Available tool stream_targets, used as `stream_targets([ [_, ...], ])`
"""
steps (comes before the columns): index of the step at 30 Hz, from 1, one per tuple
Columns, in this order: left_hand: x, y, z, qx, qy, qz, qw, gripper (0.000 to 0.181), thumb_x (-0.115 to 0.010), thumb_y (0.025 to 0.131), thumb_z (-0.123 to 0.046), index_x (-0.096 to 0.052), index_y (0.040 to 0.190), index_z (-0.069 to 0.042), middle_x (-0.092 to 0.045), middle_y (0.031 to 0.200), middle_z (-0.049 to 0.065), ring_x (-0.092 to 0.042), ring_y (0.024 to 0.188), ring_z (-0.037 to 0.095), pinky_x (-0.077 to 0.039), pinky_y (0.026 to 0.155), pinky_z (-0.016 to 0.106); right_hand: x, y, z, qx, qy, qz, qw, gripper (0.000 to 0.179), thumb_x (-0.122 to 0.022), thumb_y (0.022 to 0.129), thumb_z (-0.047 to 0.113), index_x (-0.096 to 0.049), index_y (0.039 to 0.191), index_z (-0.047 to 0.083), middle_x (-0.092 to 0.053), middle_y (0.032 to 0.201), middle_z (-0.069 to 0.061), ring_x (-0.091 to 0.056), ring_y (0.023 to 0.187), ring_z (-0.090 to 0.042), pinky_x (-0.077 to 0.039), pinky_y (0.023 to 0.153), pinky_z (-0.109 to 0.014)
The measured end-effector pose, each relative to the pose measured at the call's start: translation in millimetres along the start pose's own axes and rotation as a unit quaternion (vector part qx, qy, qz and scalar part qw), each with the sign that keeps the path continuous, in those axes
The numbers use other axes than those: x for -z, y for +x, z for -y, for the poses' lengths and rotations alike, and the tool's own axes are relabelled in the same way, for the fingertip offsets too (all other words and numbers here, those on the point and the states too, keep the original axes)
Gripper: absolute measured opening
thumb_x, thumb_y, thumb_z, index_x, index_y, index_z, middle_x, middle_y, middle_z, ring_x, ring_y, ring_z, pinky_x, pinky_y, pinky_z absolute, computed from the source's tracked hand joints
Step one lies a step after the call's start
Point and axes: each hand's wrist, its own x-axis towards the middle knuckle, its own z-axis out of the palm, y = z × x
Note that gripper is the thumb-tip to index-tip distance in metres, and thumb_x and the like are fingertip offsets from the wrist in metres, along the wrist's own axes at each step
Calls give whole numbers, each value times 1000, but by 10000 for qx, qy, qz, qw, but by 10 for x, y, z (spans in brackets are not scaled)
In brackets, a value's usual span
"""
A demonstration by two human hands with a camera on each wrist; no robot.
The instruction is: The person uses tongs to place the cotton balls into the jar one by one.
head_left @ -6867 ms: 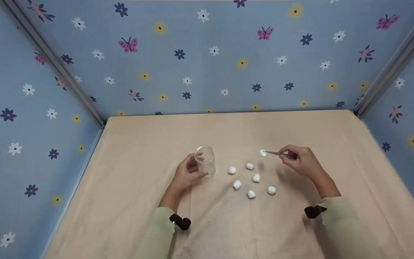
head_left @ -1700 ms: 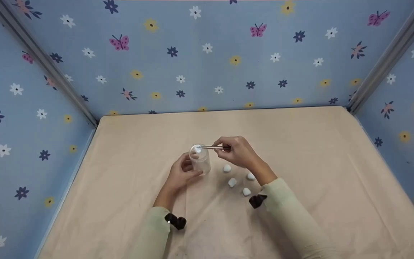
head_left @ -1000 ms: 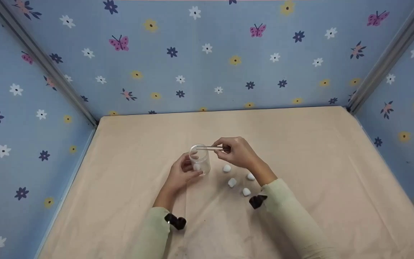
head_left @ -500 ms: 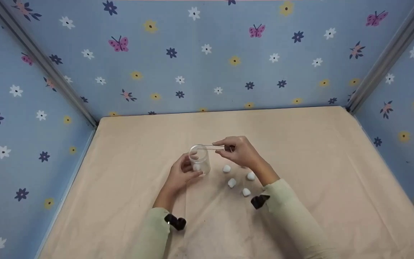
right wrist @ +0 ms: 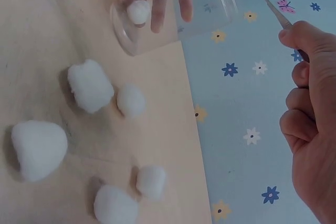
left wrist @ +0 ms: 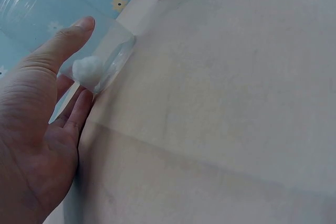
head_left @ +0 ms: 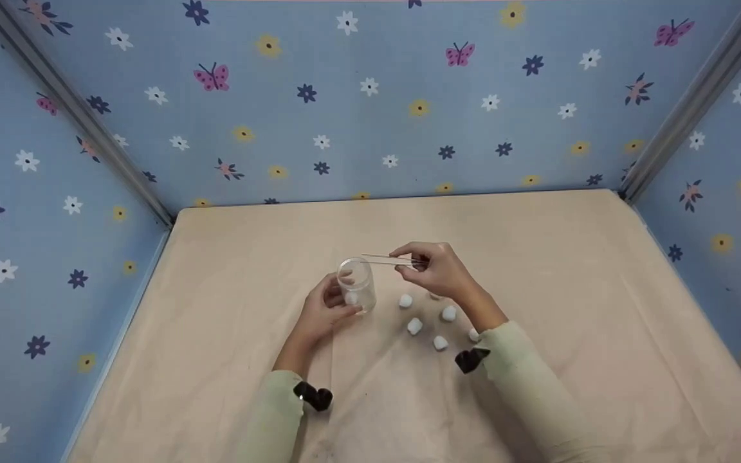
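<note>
My left hand grips a clear plastic jar round its side, thumb across the front, and the jar stands on the cloth. One cotton ball lies inside at the jar's bottom, seen through the wall. My right hand holds metal tweezers between thumb and fingers. The tweezers' tips are spread apart with nothing between them, right at the jar's rim. In the right wrist view only part of the tweezers shows past the thumb.
Several loose cotton balls lie on the beige cloth right of the jar, some partly under the right hand and forearm in the head view. Blue flowered panels rise behind and at both sides of the table.
The right hand carried a cotton ball in the tweezers leftward to the jar. The tweezers spread, the ball dropped to the bottom, and the tips moved back slightly right and up.
</note>
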Motion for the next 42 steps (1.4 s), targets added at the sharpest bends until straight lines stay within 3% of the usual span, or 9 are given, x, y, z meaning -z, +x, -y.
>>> stream_targets([
  [9, 3, -7, -8, -81, 7, 39, 10000, 74, -84, 95, 5, -55, 162, -9, -64, 154, 23, -69, 143, 45, -60, 119, 52, 58, -41, -56, 12, -110, -138, 9998, 21, -78, 101, 4, -83, 122, 1, -62, 71, -12, -38, 63, 1, -37, 63, -20],
  [20, 11, -7, 11, -112, 4, 40, 9999, 74, -85, 94, 4, -56, 161, -8, -64, 155, 24, -69, 143, 46, -60, 120, 52, 125, -87, -80, -71, -3, -222, 9997, 19, -80, 102, 5, -84, 120, 6, -61, 68, -9, -37, 62, 0, -34, 61, -20],
  [29, 6, 6, 26, -100, -22, 28, 9999, 75, -86, 94, 5, -56, 162, -9, -65, 153, 22, -71, 140, 43, -63, 114, 43, 174, -154, -138, 6, 14, -262, 9997, 18, -80, 102, 4, -85, 118, 8, -61, 68, -8, -37, 62, 0, -34, 61, -20],
  [42, -12, 14, 17, 42, 55, -140, 9999, 75, -88, 92, 3, -59, 159, -10, -67, 152, 24, -72, 139, 43, -63, 115, 49, 292, -290, -230, 49, -131, -522, 9985, 18, -82, 99, 2, -85, 116, 8, -59, 68, -4, -39, 65, 0, -35, 63, -21],
])
